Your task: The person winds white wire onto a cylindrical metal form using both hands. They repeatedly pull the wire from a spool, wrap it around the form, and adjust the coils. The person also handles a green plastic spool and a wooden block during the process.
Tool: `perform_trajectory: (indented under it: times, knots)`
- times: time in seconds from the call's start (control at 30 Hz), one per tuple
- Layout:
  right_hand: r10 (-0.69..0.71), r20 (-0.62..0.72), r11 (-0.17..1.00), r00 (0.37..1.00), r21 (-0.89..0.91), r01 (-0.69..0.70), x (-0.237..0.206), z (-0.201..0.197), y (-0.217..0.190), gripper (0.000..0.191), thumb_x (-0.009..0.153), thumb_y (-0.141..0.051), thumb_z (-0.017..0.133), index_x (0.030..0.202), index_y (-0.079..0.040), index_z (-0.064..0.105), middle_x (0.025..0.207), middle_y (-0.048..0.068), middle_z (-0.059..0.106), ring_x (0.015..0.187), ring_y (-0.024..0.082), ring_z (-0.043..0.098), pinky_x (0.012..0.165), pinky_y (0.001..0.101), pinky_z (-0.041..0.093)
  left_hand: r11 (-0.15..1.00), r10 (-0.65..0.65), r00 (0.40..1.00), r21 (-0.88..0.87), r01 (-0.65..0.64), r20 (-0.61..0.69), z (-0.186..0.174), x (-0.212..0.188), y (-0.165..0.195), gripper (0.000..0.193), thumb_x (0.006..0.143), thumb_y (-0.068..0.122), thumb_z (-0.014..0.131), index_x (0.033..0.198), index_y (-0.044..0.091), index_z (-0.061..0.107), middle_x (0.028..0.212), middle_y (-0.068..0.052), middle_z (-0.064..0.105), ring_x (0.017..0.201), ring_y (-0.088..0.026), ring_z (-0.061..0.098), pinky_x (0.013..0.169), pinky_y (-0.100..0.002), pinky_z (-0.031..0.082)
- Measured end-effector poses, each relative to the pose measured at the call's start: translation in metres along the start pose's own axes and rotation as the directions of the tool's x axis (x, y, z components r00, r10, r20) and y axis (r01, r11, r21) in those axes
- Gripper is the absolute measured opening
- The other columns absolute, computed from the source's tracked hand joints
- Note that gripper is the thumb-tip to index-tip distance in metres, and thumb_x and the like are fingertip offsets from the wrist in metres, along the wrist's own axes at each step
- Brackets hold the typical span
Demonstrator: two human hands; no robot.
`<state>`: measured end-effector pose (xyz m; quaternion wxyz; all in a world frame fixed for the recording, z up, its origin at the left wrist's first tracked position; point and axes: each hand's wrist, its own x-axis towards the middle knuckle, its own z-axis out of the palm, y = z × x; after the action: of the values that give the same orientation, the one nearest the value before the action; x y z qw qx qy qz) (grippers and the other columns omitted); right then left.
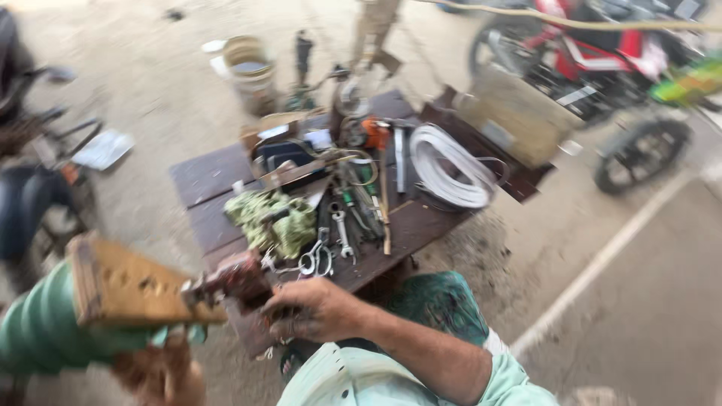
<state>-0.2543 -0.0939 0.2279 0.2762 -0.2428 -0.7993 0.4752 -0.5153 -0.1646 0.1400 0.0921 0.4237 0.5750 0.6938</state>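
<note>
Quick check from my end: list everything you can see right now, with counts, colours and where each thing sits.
Low table: one, dark wood, centre.
Wire coil: one, white, table's right side.
Spanner: one, silver, table front among blurred hand tools.
Rag bundle: one, green-white, table's left front.
Bucket: one, pale, on the ground behind the table.
Motorcycle: one, red, upper right.
Wooden block: one, tan with holes, lower left.
Ribbed part: one, green, under the block.
Rusty part: one, reddish-brown, at the block's end.
Right hand: grimy, fingers on the rusty part.
Left hand: blurred, beneath the block; grip unclear.
</note>
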Motion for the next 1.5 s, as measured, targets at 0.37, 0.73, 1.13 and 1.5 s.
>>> perform_trajectory:
  times: [0.37, 0.73, 1.13, 1.5]
  knots:
    - [0.488, -0.199, 0.854, 0.85, -0.091, -0.512, -0.074, 0.005, 0.055, 0.035, 0.092, -0.028, 0.078, 0.118, -0.006, 0.073, 0.112, 0.011, 0.077, 0.105, 0.019, 0.072, 0.096, 0.036, 0.057, 0.977, 0.082, 0.996, -0.202, -0.074, 0.031, 0.013, 0.012, -0.085, 0.064, 0.106, 0.027, 0.075, 0.151, 0.007, 0.035, 0.148, -0.013, 0.053, 0.13, -0.023, 0.052, 0.118, -0.041, 0.041]
    - [0.689, -0.2, 0.725, 0.697, 0.188, -0.663, -0.086, -0.027, 0.077, 0.034, 0.09, -0.029, 0.077, 0.115, -0.005, 0.072, 0.108, 0.01, 0.078, 0.102, 0.021, 0.074, 0.094, 0.035, 0.06, 0.978, 0.139, 0.99, -0.158, -0.135, 0.014, 0.011, 0.0, -0.088, 0.07, 0.114, 0.025, 0.074, 0.155, 0.008, 0.021, 0.157, -0.016, 0.049, 0.135, -0.024, 0.051, 0.121, -0.041, 0.04]
    - [0.738, -0.28, 0.653, 0.613, 0.071, -0.754, -0.023, -0.077, 0.154, 0.028, 0.091, -0.023, 0.074, 0.111, -0.003, 0.076, 0.088, 0.008, 0.078, 0.076, 0.02, 0.072, 0.071, 0.0345, 0.059, 0.969, 0.051, 0.997, -0.237, -0.063, -0.055, 0.019, 0.002, -0.033, 0.074, 0.106, 0.032, 0.075, 0.156, 0.002, 0.03, 0.149, -0.018, 0.053, 0.138, -0.03, 0.059, 0.12, -0.044, 0.047]
    - [0.393, -0.143, 0.676, 0.908, -0.624, -0.391, 0.019, -0.063, 0.163, 0.032, 0.083, -0.023, 0.079, 0.115, -0.022, 0.074, 0.102, 0.011, 0.066, 0.09, 0.036, 0.068, 0.076, 0.0475, 0.056, 0.985, 0.099, 0.985, -0.124, -0.117, -0.14, 0.054, 0.021, 0.009, 0.069, 0.107, 0.046, 0.063, 0.147, -0.008, 0.046, 0.151, -0.024, 0.055, 0.135, -0.034, 0.06, 0.117, -0.049, 0.055]
